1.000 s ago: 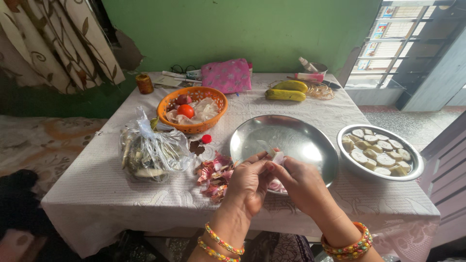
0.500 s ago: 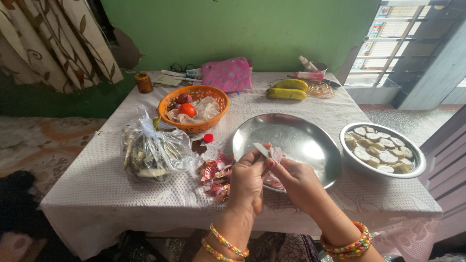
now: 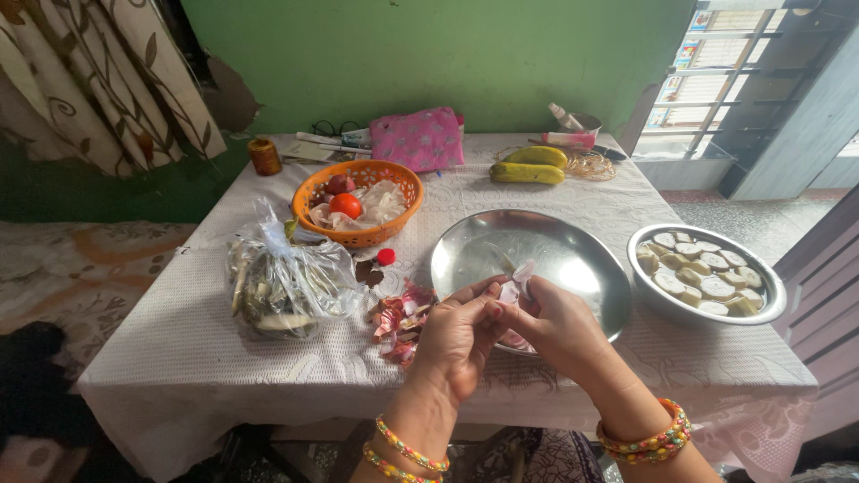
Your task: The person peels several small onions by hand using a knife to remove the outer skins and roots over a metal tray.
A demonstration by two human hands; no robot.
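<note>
A small pale pink onion piece (image 3: 517,284) is held between both hands, just above the near rim of the steel plate (image 3: 573,255), at 6 o'clock of the plate. The left hand (image 3: 458,335) is closed on it from the left side, thumb and forefinger pinching near the piece. The right hand (image 3: 553,324) grips it from the right, fingers curled, thumb pointing up to the piece. The fingertips of the 2 hands touch each other. Both wrists carry beaded bangles and come up from the bottom edge of the view.

At 9 o'clock from the hands lies a heap of pink peels (image 3: 400,317) on the white tablecloth (image 3: 179,340). Further at 9 o'clock sits a clear plastic bag (image 3: 284,282), knotted on top, with greenish things inside. At 11 o'clock stands an orange basket (image 3: 356,201) with a tomato (image 3: 344,205) in it, and a small red cap (image 3: 386,256) lies just beside the basket. At 3 o'clock is a steel bowl (image 3: 707,273) full of pale round slices. At 12 o'clock, near the green wall, lie 2 bananas (image 3: 530,166) and a pink cloth pouch (image 3: 417,139). A small orange jar (image 3: 265,155) stands at the far left corner.
</note>
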